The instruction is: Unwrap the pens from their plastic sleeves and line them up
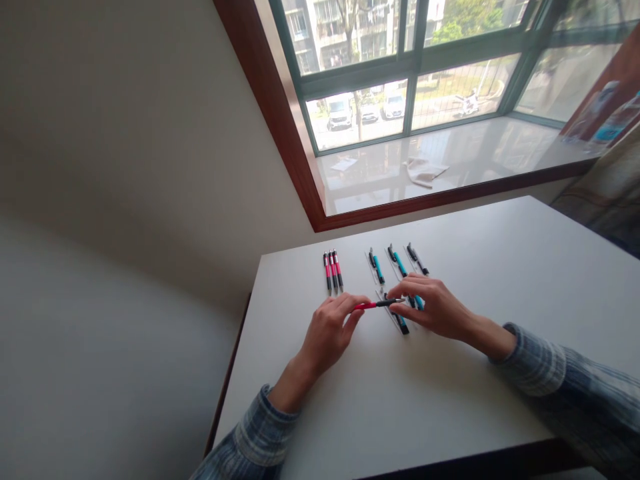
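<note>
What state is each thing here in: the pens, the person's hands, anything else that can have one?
left hand: closed on one end of the red pen.
right hand: fingertips pinching its other end.
red pen: held level between both hands.
three pink pens: lying side by side, untouched.
teal pens: lying apart on clear wrappers.
dark pen: lying flat, partly hidden by the right hand.

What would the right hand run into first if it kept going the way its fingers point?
Probably the three pink pens lying side by side to the left, past the red pen that the right hand and left hand pinch together.
</note>
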`<state>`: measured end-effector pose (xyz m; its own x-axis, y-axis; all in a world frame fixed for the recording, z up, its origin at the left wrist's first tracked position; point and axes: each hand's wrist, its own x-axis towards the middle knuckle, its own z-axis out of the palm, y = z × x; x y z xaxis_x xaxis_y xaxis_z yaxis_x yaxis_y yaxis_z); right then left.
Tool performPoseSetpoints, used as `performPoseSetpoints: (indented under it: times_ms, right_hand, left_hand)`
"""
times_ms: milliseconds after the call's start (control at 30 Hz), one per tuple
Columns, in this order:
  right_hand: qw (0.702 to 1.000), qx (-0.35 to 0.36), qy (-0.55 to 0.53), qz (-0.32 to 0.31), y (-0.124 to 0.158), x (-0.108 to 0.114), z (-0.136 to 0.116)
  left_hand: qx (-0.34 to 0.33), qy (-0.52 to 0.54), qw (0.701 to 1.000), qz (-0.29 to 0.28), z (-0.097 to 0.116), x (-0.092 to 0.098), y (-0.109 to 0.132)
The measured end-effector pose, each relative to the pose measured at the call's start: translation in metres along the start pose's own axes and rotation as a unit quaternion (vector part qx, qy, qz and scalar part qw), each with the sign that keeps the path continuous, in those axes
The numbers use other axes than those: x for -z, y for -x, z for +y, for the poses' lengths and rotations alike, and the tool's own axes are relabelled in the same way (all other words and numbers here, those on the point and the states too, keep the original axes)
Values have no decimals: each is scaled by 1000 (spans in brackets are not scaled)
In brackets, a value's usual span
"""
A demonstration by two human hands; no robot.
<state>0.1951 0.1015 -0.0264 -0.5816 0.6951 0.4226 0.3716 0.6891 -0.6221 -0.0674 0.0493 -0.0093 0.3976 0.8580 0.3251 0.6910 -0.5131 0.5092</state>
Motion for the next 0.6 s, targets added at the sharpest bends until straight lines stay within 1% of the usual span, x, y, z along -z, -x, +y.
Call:
performPoseSetpoints:
  times_ms: [167, 467, 600]
  right_hand:
    - [999, 12, -25, 23, 0, 2, -3]
    - [1000, -14, -14, -11, 2, 0, -3]
    - [1000, -10, -20, 8, 2, 0, -2]
  left_hand:
    - [9, 19, 1000, 6, 1, -1, 1]
    - [13, 10, 1000, 15, 1, 2, -1]
    - [26, 17, 999, 30, 2, 3, -2]
